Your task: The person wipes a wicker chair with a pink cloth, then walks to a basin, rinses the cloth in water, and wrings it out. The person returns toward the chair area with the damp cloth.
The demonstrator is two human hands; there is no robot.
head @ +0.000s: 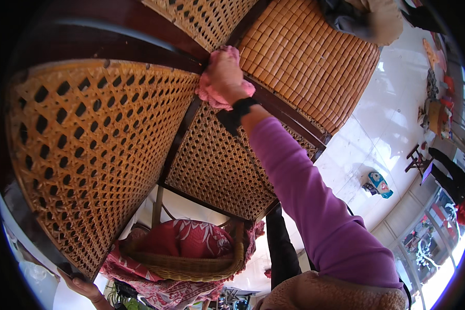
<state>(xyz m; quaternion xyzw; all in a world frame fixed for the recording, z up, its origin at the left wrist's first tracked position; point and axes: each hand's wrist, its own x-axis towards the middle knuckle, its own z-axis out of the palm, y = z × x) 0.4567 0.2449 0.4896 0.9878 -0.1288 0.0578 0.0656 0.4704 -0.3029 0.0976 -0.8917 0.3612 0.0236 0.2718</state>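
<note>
My right hand [226, 73], in a purple sleeve with a black wristband, presses a crumpled pink cloth [213, 95] to the dark wooden frame where cane panels meet. My left hand [81, 287] holds the lower edge of the frame around a woven cane back panel [97, 135] at the lower left. Between my hands lies a cane seat panel [217, 162] set in dark wood. A seat mat of brown tiles [306, 62] covers the neighbouring seat, beyond the right hand.
A wicker chair [190, 267] draped with red patterned fabric [201, 236] stands close below. Something beige and dark [372, 23], blurred, rests on the far mat. A teal-and-white package [379, 185] lies on the shiny tiled floor [356, 151], and a small folding stool [416, 159] stands farther right.
</note>
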